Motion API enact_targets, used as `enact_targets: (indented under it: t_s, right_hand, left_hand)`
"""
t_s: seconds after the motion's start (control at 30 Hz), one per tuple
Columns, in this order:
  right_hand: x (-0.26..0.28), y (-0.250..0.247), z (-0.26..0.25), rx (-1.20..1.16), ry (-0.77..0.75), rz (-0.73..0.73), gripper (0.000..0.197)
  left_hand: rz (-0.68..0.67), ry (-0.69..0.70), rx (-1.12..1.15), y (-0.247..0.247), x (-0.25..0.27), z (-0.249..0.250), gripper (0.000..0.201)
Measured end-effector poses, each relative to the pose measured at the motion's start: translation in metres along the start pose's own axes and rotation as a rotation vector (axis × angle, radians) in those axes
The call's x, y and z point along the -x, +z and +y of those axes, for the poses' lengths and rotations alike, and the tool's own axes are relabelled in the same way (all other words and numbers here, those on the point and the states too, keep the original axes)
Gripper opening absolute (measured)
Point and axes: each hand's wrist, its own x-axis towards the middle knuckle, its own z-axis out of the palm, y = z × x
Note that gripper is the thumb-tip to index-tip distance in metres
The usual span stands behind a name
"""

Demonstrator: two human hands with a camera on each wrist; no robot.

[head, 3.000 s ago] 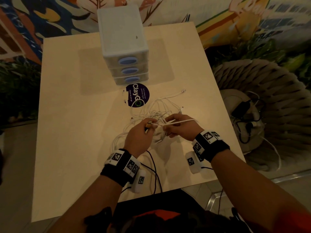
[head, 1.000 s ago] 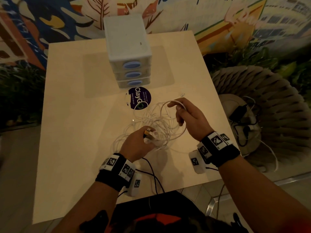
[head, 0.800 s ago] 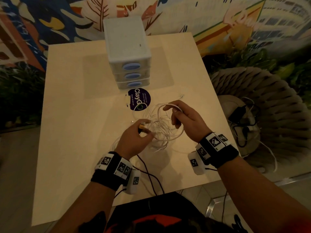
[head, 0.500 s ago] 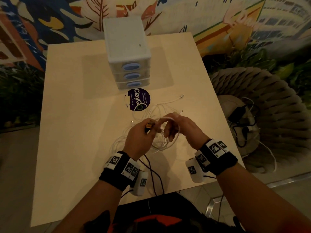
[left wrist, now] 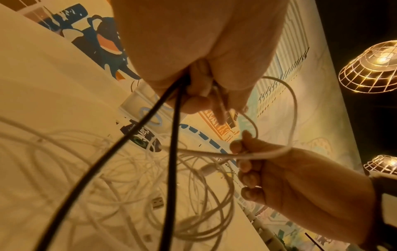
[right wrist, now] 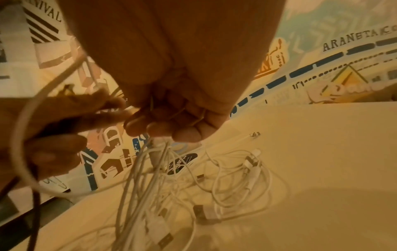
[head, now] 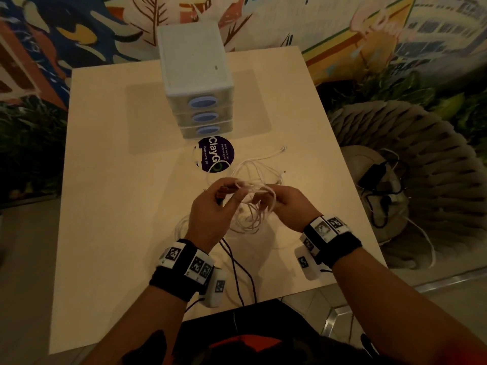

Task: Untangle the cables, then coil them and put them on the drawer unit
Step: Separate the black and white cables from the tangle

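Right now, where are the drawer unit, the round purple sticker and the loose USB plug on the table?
drawer unit [head: 193, 56]: head view, its flat white top.
round purple sticker [head: 216, 154]: head view, centre of the disc.
loose USB plug [left wrist: 156, 203]: left wrist view, its metal end.

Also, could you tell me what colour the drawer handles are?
Blue ovals, one on each drawer handle of the white drawer unit; clearest in the head view.

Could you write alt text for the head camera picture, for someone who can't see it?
Two hands, the left hand and right hand, hold loops of white cable above a pale table strewn with more tangled cable. Farther back stands a white drawer unit with three blue-handled drawers.
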Motion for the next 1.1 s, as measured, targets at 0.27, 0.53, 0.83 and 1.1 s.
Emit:
enact_targets:
  t_s: [0.27, 0.53, 0.83, 1.1]
  right_hand:
    - [0.001, -0.004, -0.004, -0.22, 0.021, 0.183, 0.048]
    - [0.003, -0.015, 0.013, 0.009, -0.027, 0.3, 0.021]
    - [0.012, -0.011, 0.027, 0.173, 0.214, 0.173, 0.036]
    - [0.0, -0.004, 0.03, 0.143, 0.29, 0.241, 0.027]
  left_hand:
    - [-0.181, -0.278, -0.473, -0.003, -0.007, -0.037, 0.03]
    - [-0.362, -0.363, -0.472, 0.001, -0.007, -0.032, 0.033]
    - [-0.186, -0.372, -0.319, 0.008, -0.011, -0.028, 0.016]
    - [-0.13, -0.428, -0.225, 0.004, -0.003, -0.026, 0.015]
